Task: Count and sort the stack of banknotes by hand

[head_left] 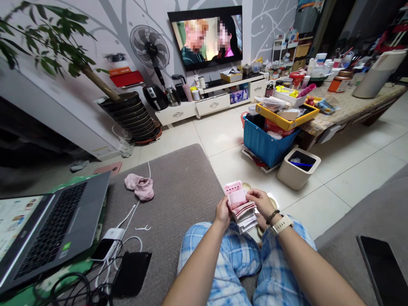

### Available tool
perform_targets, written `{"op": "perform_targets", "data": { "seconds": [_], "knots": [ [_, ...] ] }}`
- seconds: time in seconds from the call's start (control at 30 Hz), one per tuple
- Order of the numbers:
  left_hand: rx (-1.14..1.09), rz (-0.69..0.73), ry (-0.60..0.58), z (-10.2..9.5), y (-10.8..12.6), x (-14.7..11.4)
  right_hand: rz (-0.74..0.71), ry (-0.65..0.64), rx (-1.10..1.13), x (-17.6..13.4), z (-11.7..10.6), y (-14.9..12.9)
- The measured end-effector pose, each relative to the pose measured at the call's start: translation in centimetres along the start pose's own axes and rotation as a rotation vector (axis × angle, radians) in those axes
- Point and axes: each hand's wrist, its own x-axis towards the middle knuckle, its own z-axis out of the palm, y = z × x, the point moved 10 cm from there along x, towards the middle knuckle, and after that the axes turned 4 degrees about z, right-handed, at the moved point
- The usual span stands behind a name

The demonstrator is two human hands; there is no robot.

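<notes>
Pink banknotes (241, 206) are gripped at both ends by the left hand (222, 211) and right hand (262, 203), fingers curled, probably pinching. Bare tiled floor (334, 174) is seen beyond the knees, up to the beige bin (298, 168).

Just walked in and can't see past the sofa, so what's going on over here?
A person in blue plaid trousers sits on a grey sofa and holds a stack of pink banknotes in both hands above the knees. The left hand grips the stack's left edge, and the right hand, with a watch and bead bracelet at the wrist, is on its right side. An open laptop sits to the left, with a pink cloth beyond it. The television is on.
</notes>
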Motion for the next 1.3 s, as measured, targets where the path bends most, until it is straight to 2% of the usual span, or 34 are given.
{"op": "perform_targets", "data": {
  "seconds": [0.47,0.73,1.3],
  "knots": [
    [0.079,0.043,-0.037,1.0,1.1,-0.8,0.002,-0.017,0.019,-0.2,0.2,-0.6],
    [0.094,0.053,-0.035,0.7,1.1,-0.6,-0.001,-0.014,0.006,-0.5,0.3,-0.9],
    [0.058,-0.014,-0.036,1.0,0.8,-0.9,-0.016,-0.007,0.01,-0.5,0.3,-1.1]
  ]
}}
